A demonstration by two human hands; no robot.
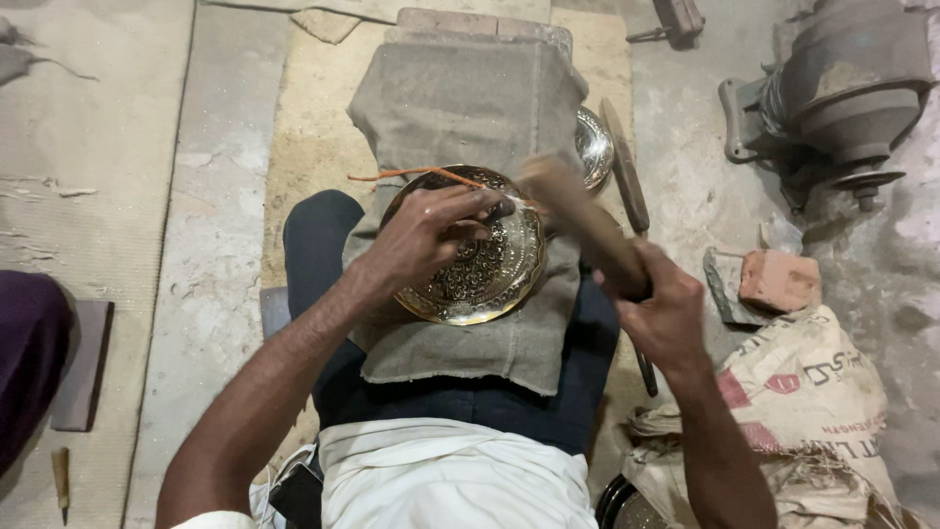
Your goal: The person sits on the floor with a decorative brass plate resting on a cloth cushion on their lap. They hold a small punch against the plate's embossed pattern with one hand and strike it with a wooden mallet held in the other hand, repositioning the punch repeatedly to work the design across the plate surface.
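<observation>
- Left hand (431, 230) pinching a small punch tool (504, 208), fingers clenched round it, tip pressed onto the engraved brass plate (490, 274)
- Right hand (661, 309) gripping a wooden mallet (578, 211) tight, head blurred just above the punch
- Plate lying on grey burlap cloth (460, 98), draped over the lap and a block, nothing sitting in it
- Second shiny metal dish (593, 147) peeking out beside the cloth, contents hard to tell
- Printed sack (813, 392) slumped at right, bricks (778, 279) next to it
- Grey motor (842, 88) off in the far corner
</observation>
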